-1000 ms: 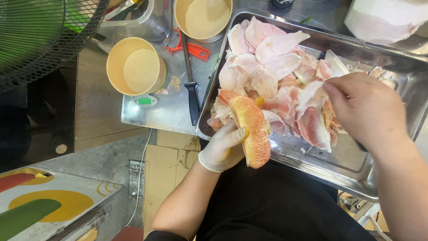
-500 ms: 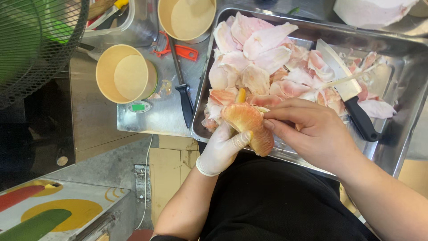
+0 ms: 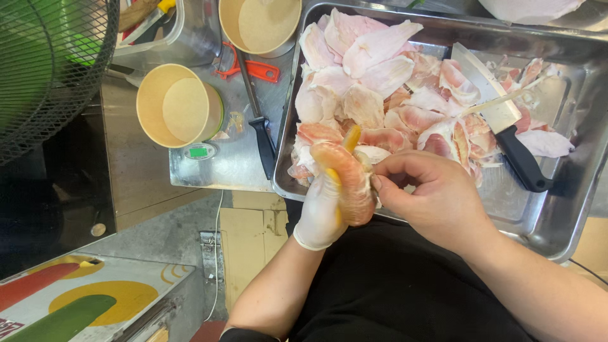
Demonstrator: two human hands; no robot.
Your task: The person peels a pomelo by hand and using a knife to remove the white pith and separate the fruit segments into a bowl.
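Observation:
My left hand [image 3: 320,209], in a thin white glove, holds a peeled pink-orange fruit segment [image 3: 345,180] at the near rim of a steel tray [image 3: 551,228]. My bare right hand [image 3: 430,190] pinches the segment's right edge, fingers curled against the membrane. Behind the hands, the tray holds a heap of pink and white peel pieces [image 3: 373,69]. A cleaver with a black handle [image 3: 500,117] lies on the peels to the right.
Two tan paper bowls [image 3: 177,107] [image 3: 259,24] stand on a steel plate left of the tray, beside a black-handled knife [image 3: 259,126] and an orange peeler [image 3: 250,68]. A green fan grille [image 3: 50,63] fills the upper left. A colourful box [image 3: 82,301] sits lower left.
My right hand came back from the far right of the tray onto the segment and now pinches it. The left hand has turned the segment and drawn it closer to the tray's rim.

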